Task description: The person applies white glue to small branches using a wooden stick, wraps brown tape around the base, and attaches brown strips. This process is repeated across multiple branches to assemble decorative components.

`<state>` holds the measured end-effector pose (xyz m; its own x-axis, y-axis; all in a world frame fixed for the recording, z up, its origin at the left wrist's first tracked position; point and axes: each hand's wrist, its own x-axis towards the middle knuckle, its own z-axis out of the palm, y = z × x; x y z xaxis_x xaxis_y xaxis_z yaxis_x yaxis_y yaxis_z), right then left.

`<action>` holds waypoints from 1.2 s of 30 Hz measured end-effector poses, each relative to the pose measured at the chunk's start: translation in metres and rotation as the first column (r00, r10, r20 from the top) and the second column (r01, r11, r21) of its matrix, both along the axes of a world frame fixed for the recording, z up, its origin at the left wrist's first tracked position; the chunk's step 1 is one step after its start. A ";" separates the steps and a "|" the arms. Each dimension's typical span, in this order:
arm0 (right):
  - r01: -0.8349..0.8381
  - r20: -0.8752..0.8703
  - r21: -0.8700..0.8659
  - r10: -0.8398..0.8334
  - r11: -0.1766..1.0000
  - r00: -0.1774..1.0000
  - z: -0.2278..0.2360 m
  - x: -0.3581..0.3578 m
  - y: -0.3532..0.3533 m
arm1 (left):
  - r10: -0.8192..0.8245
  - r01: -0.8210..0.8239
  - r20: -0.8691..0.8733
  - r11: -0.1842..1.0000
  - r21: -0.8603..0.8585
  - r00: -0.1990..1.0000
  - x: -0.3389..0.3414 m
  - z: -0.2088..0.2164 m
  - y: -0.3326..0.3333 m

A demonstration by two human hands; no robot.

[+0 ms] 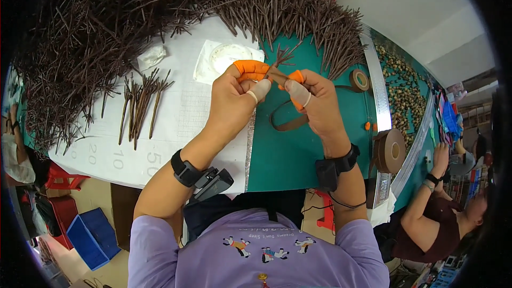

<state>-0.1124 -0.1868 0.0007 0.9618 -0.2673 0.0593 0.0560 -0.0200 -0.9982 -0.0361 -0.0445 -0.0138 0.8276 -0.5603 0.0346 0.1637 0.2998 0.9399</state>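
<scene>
Obliquely, the twig [278, 61] points forward-right.

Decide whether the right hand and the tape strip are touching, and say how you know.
Touching. The head view shows the right hand pinching the tape strip, with no gap between them.

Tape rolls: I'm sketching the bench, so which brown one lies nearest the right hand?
The small roll, by the stick pile's right end. The larger roll lies farther from the right hand, lower in the picture.

Fingers [250, 68] hold a dark, branched twig [279, 60] and brown tape [291, 125].
</scene>
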 end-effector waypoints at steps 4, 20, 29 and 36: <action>0.011 -0.009 0.023 -0.011 1.000 1.000 0.001 0.000 0.002 | 0.066 -0.069 0.044 0.995 0.071 0.997 0.000 -0.005 -0.002; -0.047 0.016 0.147 0.045 0.988 0.999 -0.005 0.000 0.004 | 0.176 -0.229 0.350 0.966 0.118 0.920 0.001 -0.006 -0.002; -0.077 -0.005 0.180 0.079 0.981 0.997 -0.002 -0.003 0.011 | 0.278 -0.300 0.278 0.953 0.039 0.919 0.000 0.001 -0.004; -0.045 0.016 0.140 0.044 0.989 0.999 -0.007 0.000 0.008 | 0.187 -0.276 0.375 0.941 0.197 0.908 0.006 -0.010 -0.002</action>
